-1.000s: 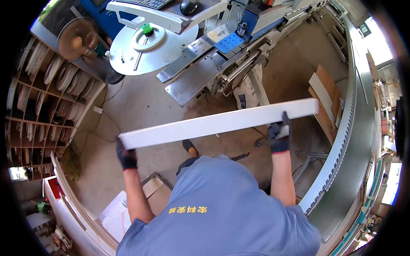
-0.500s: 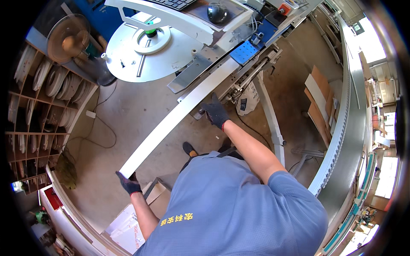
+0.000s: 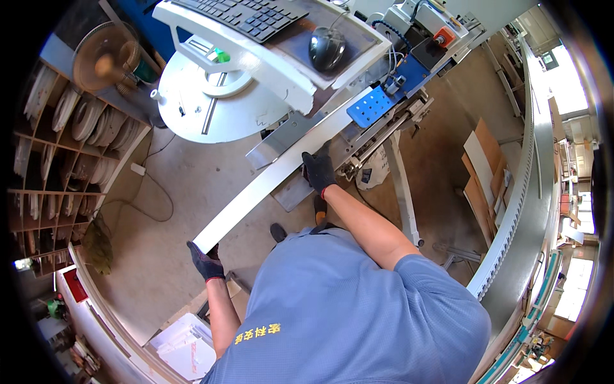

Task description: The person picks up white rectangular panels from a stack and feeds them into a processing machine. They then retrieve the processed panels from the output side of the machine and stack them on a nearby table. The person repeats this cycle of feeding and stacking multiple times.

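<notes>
A long, narrow white board (image 3: 256, 195) runs slantwise from my left hand up into the machine, where its far end goes out of sight by a blue perforated plate (image 3: 369, 107). In a dark glove, my left hand (image 3: 208, 261) is closed round the board's near end. My right hand (image 3: 320, 169), also gloved, grips the board's right edge farther along, close to the machine. Its thumb and fingers are partly hidden. Beside the board on its left lies a flat metal plate (image 3: 278, 141).
A keyboard (image 3: 246, 16) and black mouse (image 3: 327, 48) rest on a shelf above a round white disc (image 3: 185, 115). A fan (image 3: 107, 61) and shelving with rolls (image 3: 86, 121) stand left. Right are a machine leg (image 3: 401, 192), leaning panels (image 3: 483, 169) and a long conveyor (image 3: 511, 256).
The board has advanced toward the machine, with both hands moving along with it. My left hand has come up and right. The view has shifted, so the keyboard shelf looks nearer.
</notes>
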Motion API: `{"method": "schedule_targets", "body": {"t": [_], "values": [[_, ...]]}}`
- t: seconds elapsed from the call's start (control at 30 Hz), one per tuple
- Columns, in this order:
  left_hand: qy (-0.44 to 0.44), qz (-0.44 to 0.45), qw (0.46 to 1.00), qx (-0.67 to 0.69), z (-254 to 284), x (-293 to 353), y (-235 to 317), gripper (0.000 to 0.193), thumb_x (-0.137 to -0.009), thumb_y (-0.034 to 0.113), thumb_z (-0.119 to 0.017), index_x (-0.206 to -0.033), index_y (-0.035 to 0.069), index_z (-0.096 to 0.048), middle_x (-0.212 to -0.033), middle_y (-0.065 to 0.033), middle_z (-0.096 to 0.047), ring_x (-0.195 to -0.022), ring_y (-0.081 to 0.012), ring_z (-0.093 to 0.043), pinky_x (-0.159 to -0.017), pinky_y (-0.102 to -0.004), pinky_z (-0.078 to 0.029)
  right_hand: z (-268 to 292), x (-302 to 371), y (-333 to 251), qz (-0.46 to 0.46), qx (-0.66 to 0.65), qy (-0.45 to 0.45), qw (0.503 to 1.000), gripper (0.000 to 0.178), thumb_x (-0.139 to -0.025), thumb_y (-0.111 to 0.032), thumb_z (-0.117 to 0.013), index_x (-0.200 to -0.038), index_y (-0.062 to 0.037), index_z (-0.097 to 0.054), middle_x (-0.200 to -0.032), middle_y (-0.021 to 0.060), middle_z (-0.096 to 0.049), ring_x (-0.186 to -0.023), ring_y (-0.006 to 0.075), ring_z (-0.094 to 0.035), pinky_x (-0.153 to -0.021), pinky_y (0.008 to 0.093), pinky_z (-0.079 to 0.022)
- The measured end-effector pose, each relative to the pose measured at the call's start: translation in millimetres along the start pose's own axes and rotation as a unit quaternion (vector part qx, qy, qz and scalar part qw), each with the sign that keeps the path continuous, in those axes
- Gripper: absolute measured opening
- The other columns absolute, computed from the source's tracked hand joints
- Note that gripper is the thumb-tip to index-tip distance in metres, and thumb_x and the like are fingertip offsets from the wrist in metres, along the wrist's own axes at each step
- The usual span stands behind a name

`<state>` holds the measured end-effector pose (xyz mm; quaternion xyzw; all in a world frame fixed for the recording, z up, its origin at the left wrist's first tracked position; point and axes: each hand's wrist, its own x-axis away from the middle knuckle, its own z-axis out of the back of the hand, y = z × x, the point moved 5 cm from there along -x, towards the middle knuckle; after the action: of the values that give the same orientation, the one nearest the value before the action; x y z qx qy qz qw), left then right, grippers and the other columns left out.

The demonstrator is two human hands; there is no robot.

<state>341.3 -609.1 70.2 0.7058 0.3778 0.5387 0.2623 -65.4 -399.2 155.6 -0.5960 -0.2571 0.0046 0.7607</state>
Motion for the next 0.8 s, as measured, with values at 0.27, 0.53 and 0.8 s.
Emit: {"method": "schedule_targets", "body": {"t": [0.27,0.53,0.8], "values": [[-0.011,0.023,1.0,-0.016,-63,21,-30,0.05,-0.094,0.053,-0.054,-0.117,0.009,-0.057,-0.111,-0.007,-0.064,-0.1,-0.0224,-0.063,-0.082,-0.0383,-0.053,55,-53,-17,0.067,0.074,0.036,0.994,0.063,-0.085,-0.015,-0.064,-0.132,0.0106,-0.029,-0.082,0.0214,-0.06,-0.068,0.0288,-0.061,-0.06,0.0397,-0.049],[-0.196,-0.174,0.82,-0.509,-130,51,-3,0.065,-0.078,0.017,-0.078,-0.132,-0.006,-0.049,-0.124,-0.0139,-0.06,-0.107,-0.0184,-0.06,-0.091,-0.0312,-0.049,107,-123,8,0.359,0.417,0.063,0.833,0.03,-0.085,-0.026,-0.059,-0.104,-0.003,-0.062,-0.095,0.0176,-0.065,-0.097,0.0371,-0.061,-0.086,0.0437,-0.046],[-0.249,-0.463,0.583,-0.62,-230,59,16,0.109,-0.058,0.049,-0.086,-0.141,-0.002,-0.037,-0.148,-0.025,-0.033,-0.138,-0.04,-0.029,-0.114,-0.0483,-0.024,58,-37,17,0.042,-0.193,-0.036,0.98,0.02,-0.089,-0.009,-0.051,-0.107,-0.0043,-0.06,-0.081,0.0049,-0.061,-0.069,0.0122,-0.054,-0.064,0.0298,-0.046]]}}
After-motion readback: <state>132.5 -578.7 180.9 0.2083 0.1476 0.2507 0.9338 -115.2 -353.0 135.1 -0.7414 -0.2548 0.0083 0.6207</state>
